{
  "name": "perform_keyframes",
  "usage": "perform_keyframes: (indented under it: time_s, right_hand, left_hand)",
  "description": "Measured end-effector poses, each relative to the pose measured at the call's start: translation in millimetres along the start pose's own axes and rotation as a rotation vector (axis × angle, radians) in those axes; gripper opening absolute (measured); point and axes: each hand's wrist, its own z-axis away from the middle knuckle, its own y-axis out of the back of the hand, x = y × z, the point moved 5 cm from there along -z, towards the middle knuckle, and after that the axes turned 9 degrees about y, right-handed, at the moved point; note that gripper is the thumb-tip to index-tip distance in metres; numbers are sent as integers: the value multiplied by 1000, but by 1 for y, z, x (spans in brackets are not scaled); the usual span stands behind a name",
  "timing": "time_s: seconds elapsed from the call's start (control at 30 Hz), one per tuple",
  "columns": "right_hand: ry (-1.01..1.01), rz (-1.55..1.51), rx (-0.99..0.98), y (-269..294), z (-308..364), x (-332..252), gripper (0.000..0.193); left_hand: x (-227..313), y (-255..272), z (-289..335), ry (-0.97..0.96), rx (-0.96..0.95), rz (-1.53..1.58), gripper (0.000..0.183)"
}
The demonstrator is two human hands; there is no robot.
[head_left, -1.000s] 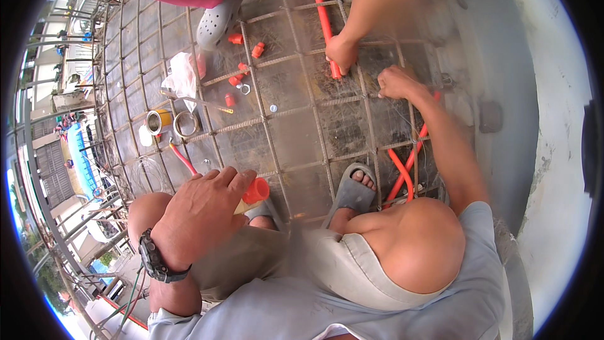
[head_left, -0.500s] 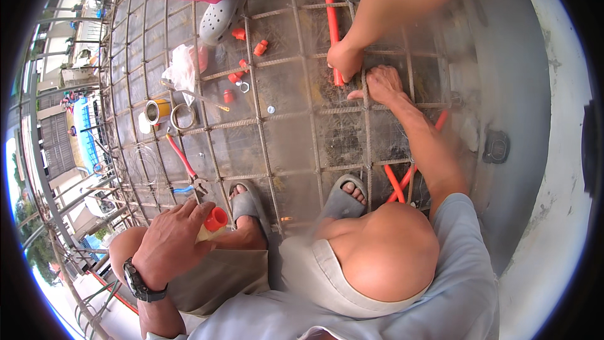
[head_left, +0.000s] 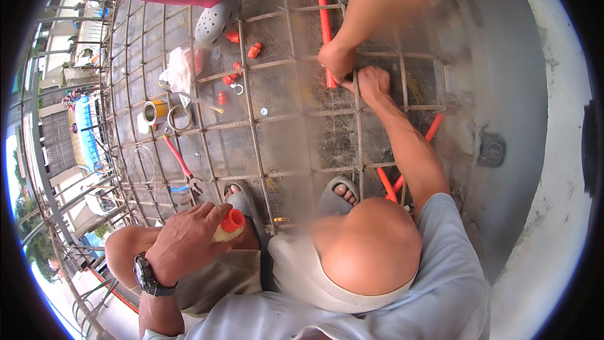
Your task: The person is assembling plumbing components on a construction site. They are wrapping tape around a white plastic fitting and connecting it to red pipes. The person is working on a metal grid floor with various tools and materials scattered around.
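Gripping, in head view, pale-yellow cylindrical piece with orange-red round plastic end [head_left: 234,219] above my left leg [head_left: 217,274]: my left hand [head_left: 189,236], curled round it. My right hand [head_left: 372,82] folded at brown ribbed steel rebar grid [head_left: 358,129], near lower end of straight orange-red plastic tube [head_left: 323,12]; whether it pinches anything, cannot tell. Co-worker's hand [head_left: 338,62] closed on tube. Red-and-blue-handled metal pliers [head_left: 180,160] lie ahead of my left hand.

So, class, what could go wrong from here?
The right hand is close to another person's hand, beside the red pipe and steel bars: a pinch is possible. Open sandals leave toes bare, so something dropped could hurt. Red fittings lying near a grey shoe could be trodden on.
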Motion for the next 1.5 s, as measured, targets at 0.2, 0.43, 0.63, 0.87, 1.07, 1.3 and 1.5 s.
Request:
perform_keyframes:
  time_s: [0.2, 0.43, 0.63, 0.87, 1.07, 1.3, 1.5]
  right_hand:
    - [34, -102, 172, 4, 8, 8, 61]
    - [260, 29, 121, 9, 11, 1, 79]
    - [-125, -7, 145, -6, -8, 22, 48]
    - [140, -361, 723, 66, 68, -1, 15]
    - [-453, -1742, -84, 28, 112, -90, 67]
    - [-751, -1668, -55, -9, 80, -147, 92]
    - [-917, -1550, -73, -25, 49, -142, 67]
  left_hand:
    - [-6, -3, 6, 65, 3, -46, 67]
    - [-10, -9, 10, 94, -44, 4, 67]
    - [-4, -11, 18, 67, -44, 10, 65]
    - [-5, -9, 5, 19, 0, -39, 61]
    - [13, 1, -13, -247, -2, -128, 58]
    - [16, 0, -55, -378, 32, -361, 60]
    - [2, 2, -57, -422, 46, -335, 57]
